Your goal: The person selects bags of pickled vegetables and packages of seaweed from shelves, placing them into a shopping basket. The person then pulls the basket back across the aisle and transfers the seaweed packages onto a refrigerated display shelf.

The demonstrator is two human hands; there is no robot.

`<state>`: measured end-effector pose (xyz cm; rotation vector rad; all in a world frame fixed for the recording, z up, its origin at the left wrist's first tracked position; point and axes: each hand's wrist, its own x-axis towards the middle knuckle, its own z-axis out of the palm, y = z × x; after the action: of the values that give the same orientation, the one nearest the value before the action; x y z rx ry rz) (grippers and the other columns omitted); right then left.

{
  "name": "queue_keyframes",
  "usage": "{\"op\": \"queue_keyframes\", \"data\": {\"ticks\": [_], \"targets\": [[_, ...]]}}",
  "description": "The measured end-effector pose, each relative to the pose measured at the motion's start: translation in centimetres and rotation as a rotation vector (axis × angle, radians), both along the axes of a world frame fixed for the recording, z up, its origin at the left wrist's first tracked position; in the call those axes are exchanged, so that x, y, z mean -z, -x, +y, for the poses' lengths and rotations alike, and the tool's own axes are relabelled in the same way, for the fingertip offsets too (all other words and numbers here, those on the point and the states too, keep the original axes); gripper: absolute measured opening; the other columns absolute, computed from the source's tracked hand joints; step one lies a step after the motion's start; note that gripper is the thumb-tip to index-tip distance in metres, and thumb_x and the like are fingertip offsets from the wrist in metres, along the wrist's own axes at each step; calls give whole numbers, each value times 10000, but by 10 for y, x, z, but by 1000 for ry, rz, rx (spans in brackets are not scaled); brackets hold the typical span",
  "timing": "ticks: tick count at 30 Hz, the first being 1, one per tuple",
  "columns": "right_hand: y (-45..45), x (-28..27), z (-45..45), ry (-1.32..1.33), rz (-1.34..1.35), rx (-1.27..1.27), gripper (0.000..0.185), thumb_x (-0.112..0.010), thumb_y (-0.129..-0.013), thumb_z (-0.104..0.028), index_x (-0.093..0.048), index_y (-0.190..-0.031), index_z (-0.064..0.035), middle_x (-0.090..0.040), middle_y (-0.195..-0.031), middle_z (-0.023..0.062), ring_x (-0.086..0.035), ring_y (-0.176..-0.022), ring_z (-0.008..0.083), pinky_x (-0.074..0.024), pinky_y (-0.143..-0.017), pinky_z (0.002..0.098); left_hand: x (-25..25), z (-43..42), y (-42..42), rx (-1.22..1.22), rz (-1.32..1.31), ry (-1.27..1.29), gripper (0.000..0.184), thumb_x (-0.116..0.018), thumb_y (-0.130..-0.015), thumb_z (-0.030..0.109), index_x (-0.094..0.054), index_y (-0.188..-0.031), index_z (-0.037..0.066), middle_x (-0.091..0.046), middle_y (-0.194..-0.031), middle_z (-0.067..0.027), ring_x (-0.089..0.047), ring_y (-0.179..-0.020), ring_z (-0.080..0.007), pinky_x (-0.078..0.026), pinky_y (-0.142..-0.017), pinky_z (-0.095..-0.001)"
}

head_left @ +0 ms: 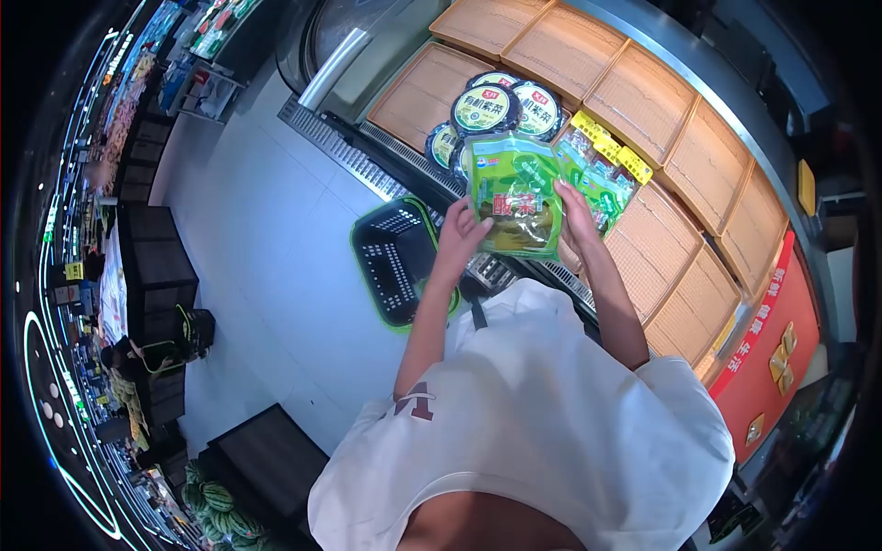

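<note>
A green plastic food packet [516, 188] with a clear lower window and red lettering is held up in front of the display shelf. My left hand [461, 237] grips its left edge, thumb on the front. On the packet's right edge are the fingers of my right hand [577, 219]. Just behind it, round dark packs with pale labels [484, 107] are piled on a tan tray. More green packets [599, 195] lie to the right of the held one, beside small packets with yellow tags.
Tan shelf trays [650, 101] run along the upper right, ending at a red panel [776, 354]. A black basket with a green rim [356, 262] stands on the floor at my left. Watermelons [216, 499] and a dark stand [266, 459] are at lower left.
</note>
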<state>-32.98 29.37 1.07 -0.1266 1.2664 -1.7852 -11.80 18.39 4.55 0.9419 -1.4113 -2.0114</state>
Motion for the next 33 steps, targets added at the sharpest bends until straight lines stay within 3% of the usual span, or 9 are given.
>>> {"op": "queue_keyframes", "data": {"ticks": [4,10,11,16,17,22,25,28,33], "targets": [[-35,-65,-14,46,-116,-1,358,-557,-1016,-278,-567,-1272,-28,-588,-1244,94,-572,-1113,147,-479,-949,281,-28,-21,-5,118,112,-181,555,-695,-901,58,-429,-1386,14,-624,-1239,-129,-614,-1135,-192,-460,-1020,-345],[-116,-161,-20,264,581,-591,338,-546,-1013,-238,-565,-1275,-25,-569,-1275,100,-555,-1198,180,-462,-990,355,-11,-29,-45,64,587,-595,340,-539,-1015,274,-533,-1280,60,-626,-1174,-62,-614,-1086,-180,-499,-961,-328],[-131,-165,-23,299,795,-649,343,-586,-989,-226,-568,-1266,-25,-572,-1284,109,-557,-1213,214,-451,-1005,377,-16,-10,-44,-80,452,-221,498,-506,-1012,345,-462,-1369,2,-581,-1072,-111,-584,-860,-218,-518,-771,-305],[-190,-165,-33,373,1453,-780,366,-716,-865,-220,-623,-1171,-41,-575,-1254,148,-557,-1211,340,-444,-1010,428,-23,-16,-64,297,1312,-1231,590,-473,-998,407,-403,-1406,-15,-489,-930,-94,-466,-716,-204,-469,-684,-303],[-196,-159,-33,406,1509,-780,370,-735,-844,-211,-632,-1156,-40,-575,-1258,147,-555,-1209,347,-446,-1008,436,-24,-17,-73,254,1280,-1200,612,-470,-992,419,-386,-1417,-13,-463,-911,-86,-440,-701,-201,-454,-671,-300],[-209,-157,-33,276,1179,-754,376,-736,-849,-166,-622,-1184,-38,-610,-1215,137,-616,-1143,290,-496,-954,384,-27,-19,-106,46,1155,-1004,615,-476,-983,432,-410,-1403,-13,-509,-933,-92,-507,-726,-209,-473,-681,-288],[-203,-144,-48,135,762,-663,411,-725,-881,-150,-586,-1239,-3,-633,-1197,137,-629,-1112,224,-502,-939,319,-17,-18,-124,-383,468,-372,482,-454,-1019,403,-499,-1287,5,-598,-988,-104,-610,-854,-178,-509,-745,-266],[-194,-110,-68,79,417,-743,430,-726,-902,-154,-570,-1244,55,-666,-1170,122,-631,-1042,155,-502,-904,279,-9,-38,-141,-723,282,-369,427,-655,-960,205,-465,-1292,17,-658,-1076,-97,-646,-986,-189,-543,-843,-312],[-181,-65,-91,-37,362,-802,421,-754,-867,-129,-598,-1229,20,-684,-1119,98,-643,-985,149,-513,-882,301,-44,-47,-182,-531,116,-143,639,-731,-891,124,-336,-1383,23,-646,-1099,-116,-624,-1029,-187,-520,-890,-331]]}}
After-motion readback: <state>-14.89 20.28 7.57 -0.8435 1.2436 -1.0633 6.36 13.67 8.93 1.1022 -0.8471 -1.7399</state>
